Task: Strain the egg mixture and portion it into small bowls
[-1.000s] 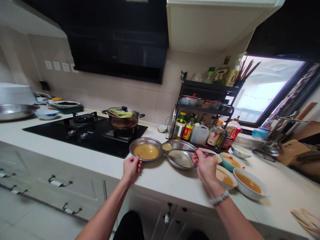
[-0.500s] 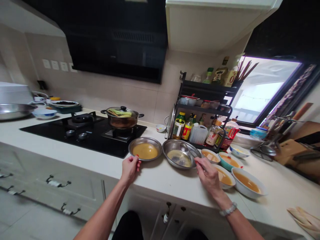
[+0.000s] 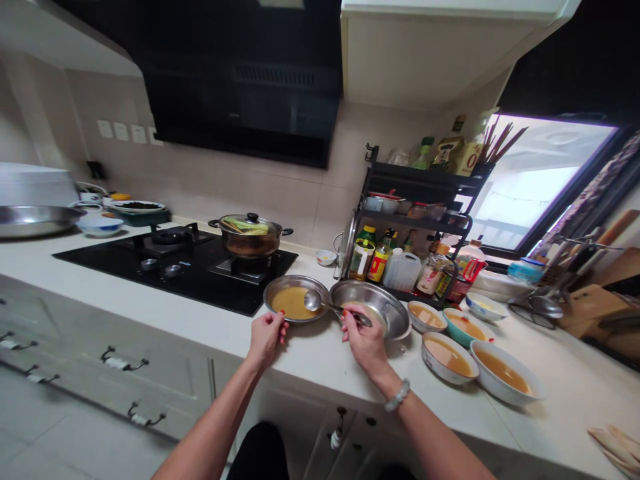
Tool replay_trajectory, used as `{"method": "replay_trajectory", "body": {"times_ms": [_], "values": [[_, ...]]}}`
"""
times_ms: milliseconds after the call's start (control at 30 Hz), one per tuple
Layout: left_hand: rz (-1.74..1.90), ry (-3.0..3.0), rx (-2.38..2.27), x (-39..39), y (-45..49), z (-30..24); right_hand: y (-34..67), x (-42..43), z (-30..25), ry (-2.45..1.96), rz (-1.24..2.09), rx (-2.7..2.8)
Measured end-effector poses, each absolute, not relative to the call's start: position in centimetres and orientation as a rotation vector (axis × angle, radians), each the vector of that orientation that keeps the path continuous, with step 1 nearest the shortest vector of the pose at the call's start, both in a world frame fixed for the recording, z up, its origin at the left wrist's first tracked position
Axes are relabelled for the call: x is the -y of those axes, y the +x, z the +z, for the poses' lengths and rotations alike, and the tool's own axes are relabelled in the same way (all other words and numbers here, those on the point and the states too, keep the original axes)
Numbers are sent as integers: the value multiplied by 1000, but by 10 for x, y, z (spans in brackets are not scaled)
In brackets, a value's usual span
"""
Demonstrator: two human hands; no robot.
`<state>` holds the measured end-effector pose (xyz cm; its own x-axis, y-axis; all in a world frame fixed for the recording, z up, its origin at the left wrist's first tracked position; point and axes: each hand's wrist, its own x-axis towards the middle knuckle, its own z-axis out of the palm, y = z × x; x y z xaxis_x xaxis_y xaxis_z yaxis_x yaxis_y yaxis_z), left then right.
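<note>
My left hand (image 3: 267, 337) pinches the near rim of a shallow steel bowl (image 3: 323, 287) that holds yellowish-brown liquid. In my right hand (image 3: 364, 339) is the handle of a metal ladle (image 3: 313, 301), its round head over the liquid in that bowl. Whether the ladle's head touches the liquid I cannot tell. Just to the right, a second, wider steel bowl (image 3: 397, 307) sits below my right hand, partly hidden by it; a little pale liquid shows inside.
Several bowls of orange-brown liquid, including a white bowl (image 3: 533, 387) and a teal-sided bowl (image 3: 463, 337), stand on the right. A lidded pot (image 3: 253, 243) sits on the black cooktop (image 3: 200, 283). Behind the steel bowls is a black rack (image 3: 420, 220) with bottles.
My right hand has moved left with the ladle, taking its head from the right steel bowl to over the left one. My left hand stays at the left bowl's rim.
</note>
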<state>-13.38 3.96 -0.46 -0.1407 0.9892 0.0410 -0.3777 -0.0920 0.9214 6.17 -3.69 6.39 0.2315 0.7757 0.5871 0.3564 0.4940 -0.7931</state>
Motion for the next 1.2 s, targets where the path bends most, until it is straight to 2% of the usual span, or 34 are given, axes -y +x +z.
{"method": "replay_trajectory", "body": {"times_ms": [367,667,967,1200], "values": [[1532,856,-974,-38,-133,-2,58,10,62,-1154,562,1067],[1530,877,-979,-40,-134,-4,69,13,79,-992,616,823],[1527,893,-981,-41,-134,-6,114,30,100,-956,465,764],[1526,878,-991,-39,-134,-2,156,49,82,-1211,221,992]]}}
